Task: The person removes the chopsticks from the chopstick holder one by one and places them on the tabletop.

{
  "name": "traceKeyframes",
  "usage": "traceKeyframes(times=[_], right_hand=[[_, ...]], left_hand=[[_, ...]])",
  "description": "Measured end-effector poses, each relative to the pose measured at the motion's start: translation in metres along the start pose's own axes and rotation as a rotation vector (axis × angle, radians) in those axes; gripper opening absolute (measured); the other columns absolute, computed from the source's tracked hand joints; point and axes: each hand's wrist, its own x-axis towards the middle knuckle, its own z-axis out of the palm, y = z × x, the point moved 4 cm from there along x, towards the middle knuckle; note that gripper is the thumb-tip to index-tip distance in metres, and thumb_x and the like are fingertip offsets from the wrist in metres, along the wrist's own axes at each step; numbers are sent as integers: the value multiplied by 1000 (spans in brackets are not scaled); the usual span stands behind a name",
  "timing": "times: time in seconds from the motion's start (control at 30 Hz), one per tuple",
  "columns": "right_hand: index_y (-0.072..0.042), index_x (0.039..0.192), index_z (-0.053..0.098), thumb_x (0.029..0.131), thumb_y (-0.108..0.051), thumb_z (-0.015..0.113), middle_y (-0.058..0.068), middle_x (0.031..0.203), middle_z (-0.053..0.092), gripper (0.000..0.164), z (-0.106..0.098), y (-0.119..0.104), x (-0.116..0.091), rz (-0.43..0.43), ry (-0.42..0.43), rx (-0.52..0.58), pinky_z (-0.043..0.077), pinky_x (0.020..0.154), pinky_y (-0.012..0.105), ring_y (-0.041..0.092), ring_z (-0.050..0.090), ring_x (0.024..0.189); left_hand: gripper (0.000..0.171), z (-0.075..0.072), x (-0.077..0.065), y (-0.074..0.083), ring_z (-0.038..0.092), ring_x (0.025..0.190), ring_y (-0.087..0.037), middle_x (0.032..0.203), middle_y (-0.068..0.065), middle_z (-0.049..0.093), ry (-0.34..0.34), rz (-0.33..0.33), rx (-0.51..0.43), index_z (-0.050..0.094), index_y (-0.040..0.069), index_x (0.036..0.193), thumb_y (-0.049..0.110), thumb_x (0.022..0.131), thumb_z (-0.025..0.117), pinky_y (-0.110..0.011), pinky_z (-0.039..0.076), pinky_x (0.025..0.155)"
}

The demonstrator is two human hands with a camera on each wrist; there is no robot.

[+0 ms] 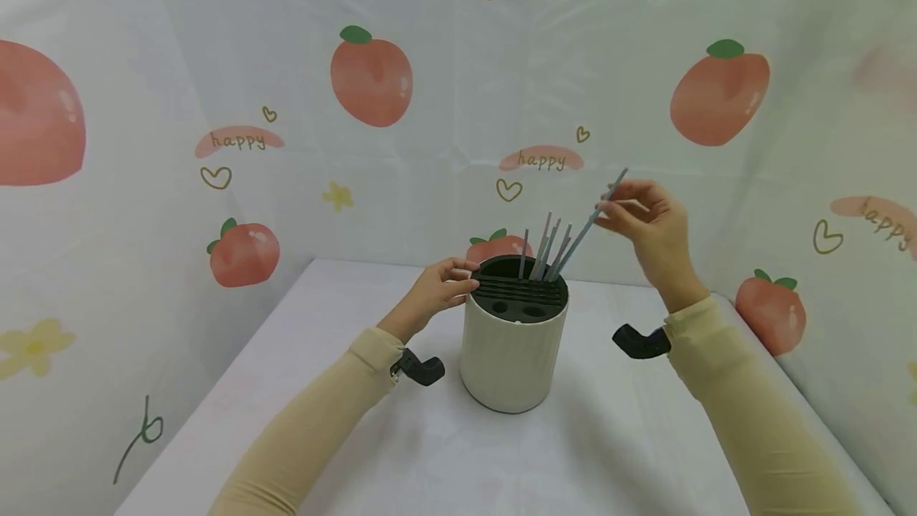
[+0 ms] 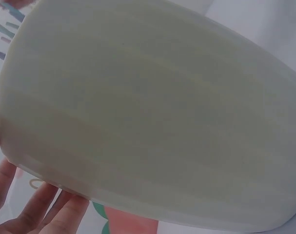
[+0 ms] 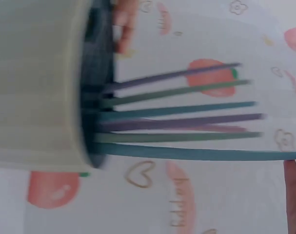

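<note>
On the table stands a cream, ribbed round pen holder [image 1: 510, 357] with a black slotted top [image 1: 519, 293]. My left hand [image 1: 437, 289] holds its left side near the rim; in the left wrist view the fingers [image 2: 33, 214] lie along the wall. My right hand [image 1: 648, 221], above and to the right, pinches a long thin blue stick [image 1: 591, 219] near its upper end. That stick leans right, its lower end inside the holder. Several other thin sticks, purple [image 3: 187, 122], green [image 3: 187, 91], blue and pink, stand in the holder's back part. Their lower ends are hidden.
A white cloth with printed peaches [image 1: 372, 82] hangs behind and at the sides. The white tabletop [image 1: 344, 293] spreads around the holder. A black wrist mount [image 1: 423, 369] sticks out from the left sleeve, and another black mount [image 1: 641, 342] from the right.
</note>
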Motion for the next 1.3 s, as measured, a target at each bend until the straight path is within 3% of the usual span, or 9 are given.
traceKeyframes(times=[0.2,0.33,0.47,0.67,0.73,0.8,0.97,1.1,1.3], right_hand=[[10,102,62,80,17,67,13,91,65,23,-18,-44,28,-57,168,182,60,69,33,21,68,73],[8,102,64,79,15,69,11,89,64,25,-37,-45,31,6,260,186,60,66,32,19,67,71],[2,101,69,81,12,69,6,87,65,22,-58,-12,15,152,272,107,60,66,30,15,69,74],[-16,97,69,88,4,66,-4,86,66,22,-81,66,-33,441,202,-52,59,70,24,7,68,78],[-17,100,66,90,-1,65,-7,86,66,19,-86,91,-50,531,167,-142,59,70,23,5,67,79],[-9,110,63,91,-4,66,-10,85,65,20,-90,111,-65,614,131,-225,59,71,23,4,66,80],[15,136,40,94,-7,63,-10,88,65,52,-93,150,-94,767,24,-366,59,74,24,1,65,80],[18,136,39,94,-5,61,-5,89,67,53,-92,169,-110,851,0,-397,59,73,26,6,67,79],[17,127,48,92,-1,63,-2,82,67,43,-94,192,-126,954,38,-468,58,63,23,10,65,72]], left_hand=[[34,0,0,0,60,103,-20,122,-16,52,4,2,2,57,5,126,10,93,64,-42,49,101],[34,0,1,0,60,103,-21,121,-16,52,8,2,-1,57,5,126,10,93,64,-43,49,101],[35,1,1,-1,60,105,-22,123,-17,52,2,-2,-1,57,5,127,10,93,64,-43,49,101],[35,0,2,-2,60,106,-22,125,-17,51,2,-3,8,57,6,127,11,93,65,-43,49,101],[35,-1,1,-2,61,105,-22,124,-17,51,4,0,12,57,6,126,11,93,65,-42,49,101],[34,-2,1,-1,61,104,-21,124,-17,52,3,4,14,57,6,126,11,93,65,-43,49,101],[34,-1,0,0,61,102,-20,122,-17,52,2,6,17,57,5,126,12,93,64,-43,49,101],[33,-2,1,-1,61,102,-20,121,-15,52,3,2,12,58,6,125,11,93,65,-43,49,101],[33,-2,1,-1,61,103,-21,121,-16,52,-1,6,14,57,6,126,12,93,64,-43,49,101]])
